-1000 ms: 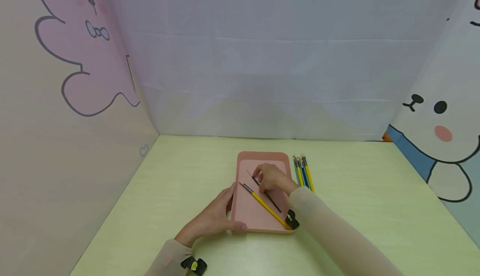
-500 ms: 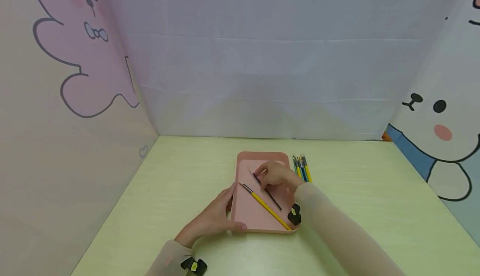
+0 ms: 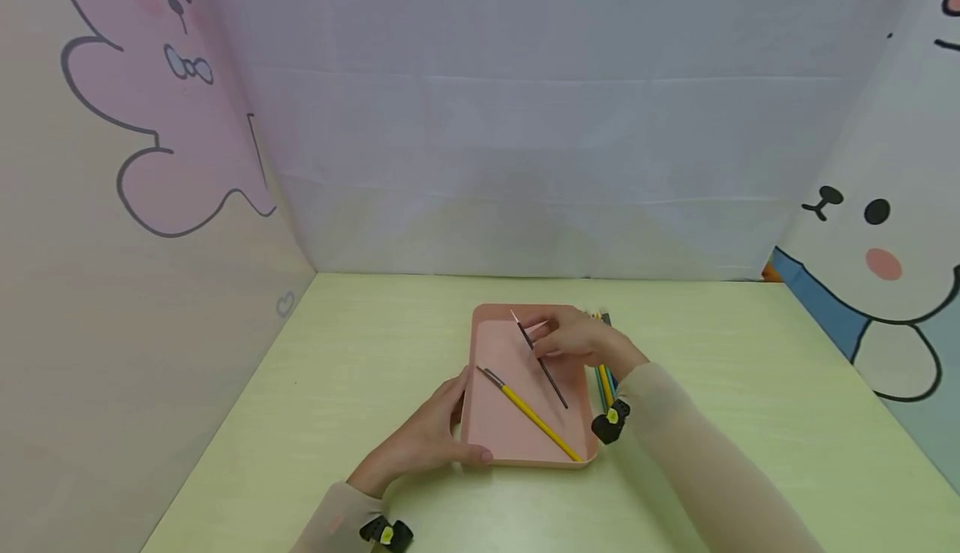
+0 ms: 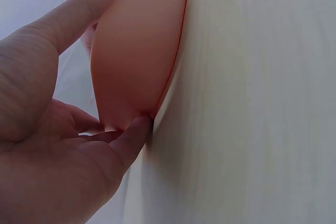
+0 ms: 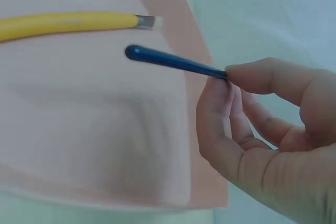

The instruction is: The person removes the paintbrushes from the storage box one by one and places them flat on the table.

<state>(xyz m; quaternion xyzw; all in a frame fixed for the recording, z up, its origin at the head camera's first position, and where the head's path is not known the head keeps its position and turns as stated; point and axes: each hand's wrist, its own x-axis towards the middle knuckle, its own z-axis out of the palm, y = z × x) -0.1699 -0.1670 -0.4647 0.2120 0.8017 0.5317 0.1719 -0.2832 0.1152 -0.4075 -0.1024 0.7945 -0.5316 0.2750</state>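
A shallow pink tray lies on the table. My left hand holds its near left corner, the thumb at the near wall and the other fingers along the left side; the left wrist view shows the fingers bent at the tray wall. Above the tray, my right hand pinches a slim dark blue paintbrush between thumb and fingers, its handle end slanting toward me. A yellow paintbrush lies diagonally on the tray floor. Beside its bristle end shows a second thin tip, too small to make out.
Several paintbrushes, with yellow, green and blue handles, lie on the table along the tray's right side, partly hidden by my right arm. A white wall closes off the back, and printed panels stand at left and right.
My right hand has lifted the dark blue paintbrush off the tray floor and moved it to the right and slightly away from me. The left hand and the tray have stayed put.
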